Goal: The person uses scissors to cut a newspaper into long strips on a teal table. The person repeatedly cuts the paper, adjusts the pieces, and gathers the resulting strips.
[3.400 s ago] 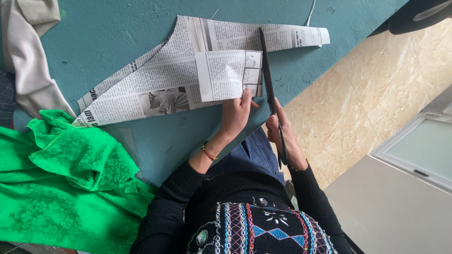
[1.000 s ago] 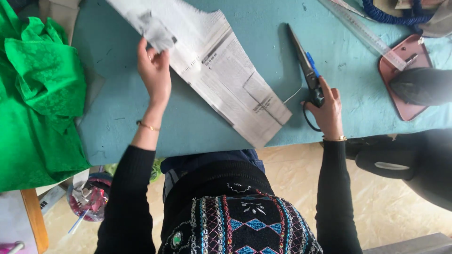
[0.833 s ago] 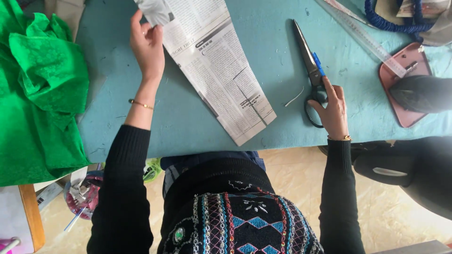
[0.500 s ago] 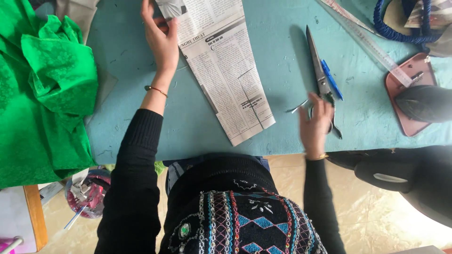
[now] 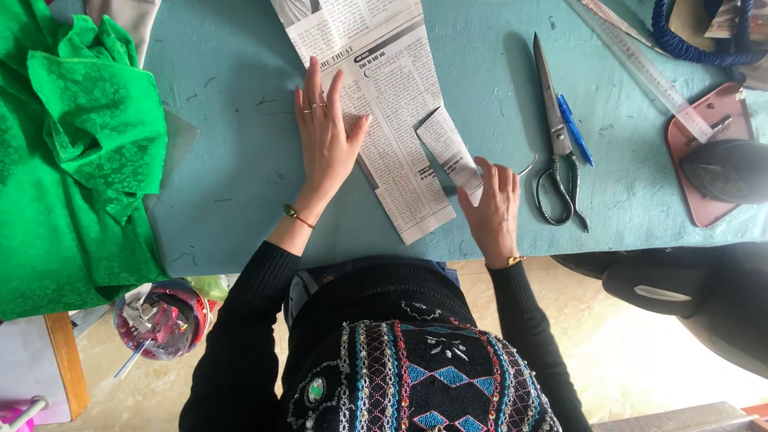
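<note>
The newspaper [image 5: 384,104] lies on the teal table [image 5: 232,104], running from the top edge down toward the person. Left hand [image 5: 326,140] is pressed flat on its left edge, fingers spread, not gripping anything. Right hand [image 5: 490,208] has its fingers pinched on a cut flap [image 5: 448,144] at the paper's right side, lifting it a bit. Scissors [image 5: 556,152] and a blue pen [image 5: 574,128] sit just right of that hand, untouched. Green cloth [image 5: 72,160] is piled off to the left.
</note>
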